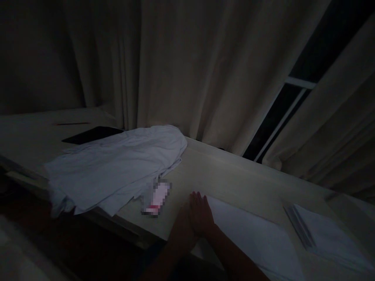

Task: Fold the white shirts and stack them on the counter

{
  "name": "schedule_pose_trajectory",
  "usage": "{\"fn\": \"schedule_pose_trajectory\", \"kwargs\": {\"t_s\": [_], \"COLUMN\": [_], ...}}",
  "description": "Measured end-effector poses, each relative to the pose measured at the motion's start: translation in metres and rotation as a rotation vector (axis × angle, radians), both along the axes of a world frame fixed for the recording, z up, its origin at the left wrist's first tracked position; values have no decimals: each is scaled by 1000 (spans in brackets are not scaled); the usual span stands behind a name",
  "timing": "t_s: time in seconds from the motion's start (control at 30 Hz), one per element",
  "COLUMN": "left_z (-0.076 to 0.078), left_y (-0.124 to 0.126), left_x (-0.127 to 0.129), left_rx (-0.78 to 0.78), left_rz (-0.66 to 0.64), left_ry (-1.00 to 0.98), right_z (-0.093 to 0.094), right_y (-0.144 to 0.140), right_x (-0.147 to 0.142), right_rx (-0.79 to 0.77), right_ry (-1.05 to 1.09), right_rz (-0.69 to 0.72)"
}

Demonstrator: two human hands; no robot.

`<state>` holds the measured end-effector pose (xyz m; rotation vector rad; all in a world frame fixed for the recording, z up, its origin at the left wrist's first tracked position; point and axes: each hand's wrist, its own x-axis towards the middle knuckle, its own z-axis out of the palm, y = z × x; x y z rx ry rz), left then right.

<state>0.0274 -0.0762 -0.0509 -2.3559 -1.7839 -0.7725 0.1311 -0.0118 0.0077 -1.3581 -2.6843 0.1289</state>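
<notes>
My right hand [202, 212] lies with its fingers stretched out, pressed against or over my left hand [183, 226]. The two hands meet at the left end of a large white sheet of paper [252, 234] on the pale desk [231, 175]. The left hand's fingers are mostly hidden and dim, so their shape does not show. I see nothing held in the right hand. Left of the hands is a phone-like object [159, 197], its bright face blurred out by blocks.
A white cloth, perhaps a garment [123, 164], spreads over the desk and hangs past its front edge. Behind it lie a dark flat object [90, 135] and a thin stick [73, 123]. A paper stack [328, 234] is at right. Curtains [175, 70] hang behind; the room is dim.
</notes>
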Motion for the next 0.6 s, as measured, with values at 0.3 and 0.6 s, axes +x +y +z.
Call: {"fn": "schedule_pose_trajectory", "kwargs": {"t_s": [0.3,0.6], "left_z": [-19,-12], "left_y": [2,1], "left_x": [-4,-2], "left_rx": [-28,-24], "left_rz": [3,-10], "left_ry": [6,-56], "right_z": [-10,4], "right_y": [-3,13], "right_x": [27,1], "right_rx": [-97,-69], "right_ry": [20,-54], "right_rz": [-125,-18]}}
